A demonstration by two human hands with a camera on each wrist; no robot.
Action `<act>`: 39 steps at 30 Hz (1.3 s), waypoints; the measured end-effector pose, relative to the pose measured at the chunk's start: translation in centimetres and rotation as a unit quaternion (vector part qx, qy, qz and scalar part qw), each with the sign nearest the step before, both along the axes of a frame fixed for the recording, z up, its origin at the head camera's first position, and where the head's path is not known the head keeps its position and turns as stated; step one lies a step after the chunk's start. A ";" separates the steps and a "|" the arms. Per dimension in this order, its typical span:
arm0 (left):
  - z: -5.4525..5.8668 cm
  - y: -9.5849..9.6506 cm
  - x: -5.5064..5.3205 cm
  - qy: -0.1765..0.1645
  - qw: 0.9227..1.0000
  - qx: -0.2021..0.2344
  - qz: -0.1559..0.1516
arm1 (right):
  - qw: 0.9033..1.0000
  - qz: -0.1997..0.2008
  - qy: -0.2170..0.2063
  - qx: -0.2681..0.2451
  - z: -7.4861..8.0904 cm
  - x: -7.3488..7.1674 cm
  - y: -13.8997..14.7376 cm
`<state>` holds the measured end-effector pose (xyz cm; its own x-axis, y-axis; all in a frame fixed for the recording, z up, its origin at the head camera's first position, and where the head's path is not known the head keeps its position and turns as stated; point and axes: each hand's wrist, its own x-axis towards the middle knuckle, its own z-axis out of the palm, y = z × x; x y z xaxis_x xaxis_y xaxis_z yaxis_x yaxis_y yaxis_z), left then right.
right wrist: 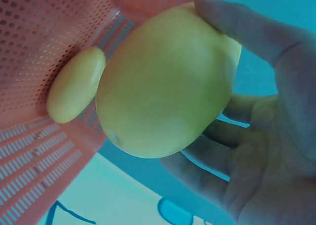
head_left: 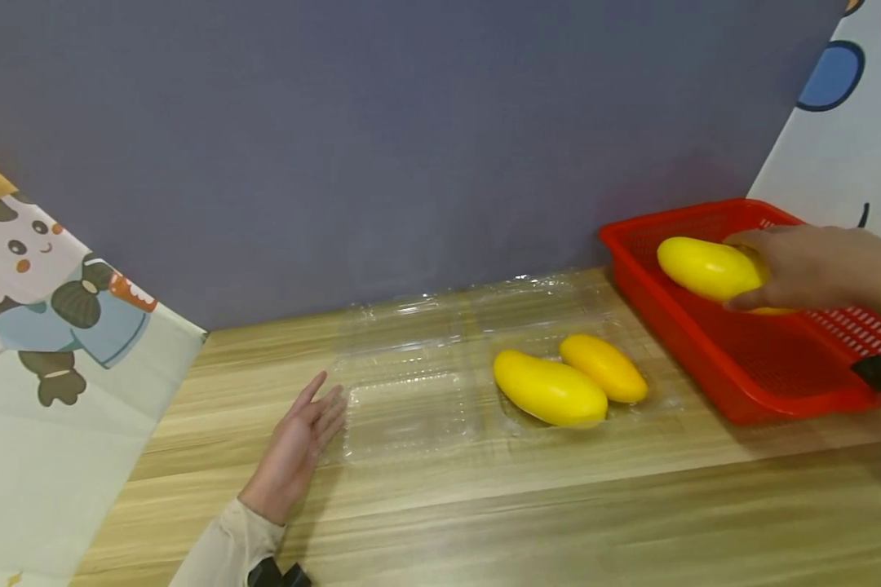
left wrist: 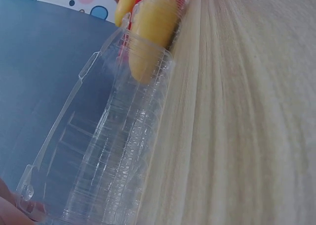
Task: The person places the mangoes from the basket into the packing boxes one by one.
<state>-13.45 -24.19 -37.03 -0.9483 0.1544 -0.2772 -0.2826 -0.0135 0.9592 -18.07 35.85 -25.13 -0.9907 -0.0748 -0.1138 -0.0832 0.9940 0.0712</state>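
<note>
My right hand (head_left: 815, 265) grips a large yellow mango (head_left: 708, 267) above the red basket (head_left: 675, 342). The right wrist view shows the thumb on one side of this mango (right wrist: 163, 86) and the fingers on the other. A smaller mango (right wrist: 76, 85) lies in the basket below. Two more mangoes, a larger one (head_left: 551, 389) and a smaller one (head_left: 604, 368), lie side by side in the right transparent plastic box (head_left: 514, 420). My left hand (head_left: 297, 444) has its fingers extended at the left edge of another transparent box (head_left: 407, 412); whether they touch it I cannot tell.
Both boxes have raised lids, the left lid (head_left: 404, 322) and the right lid (head_left: 529, 297), near the grey back wall (head_left: 382, 147). The basket stands at the right on the wooden table (head_left: 558, 522). Printed panels, including a cartoon one (head_left: 66, 285), flank both sides.
</note>
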 end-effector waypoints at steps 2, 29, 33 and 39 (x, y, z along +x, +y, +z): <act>0.0 0.1 0.0 0.001 1.000 -0.001 0.000 | 1.000 -0.003 0.004 0.001 0.1 0.4 -0.3; -0.2 0.7 -0.1 0.007 1.000 0.000 0.015 | 0.999 -0.002 0.047 -0.008 0.0 4.4 -5.9; -0.1 0.7 -0.1 0.008 1.000 0.002 0.015 | 0.998 0.003 0.054 -0.012 0.0 4.6 -6.6; -0.2 0.7 -0.2 0.009 1.000 -0.001 0.013 | 0.998 0.017 0.062 -0.017 -0.1 4.7 -7.4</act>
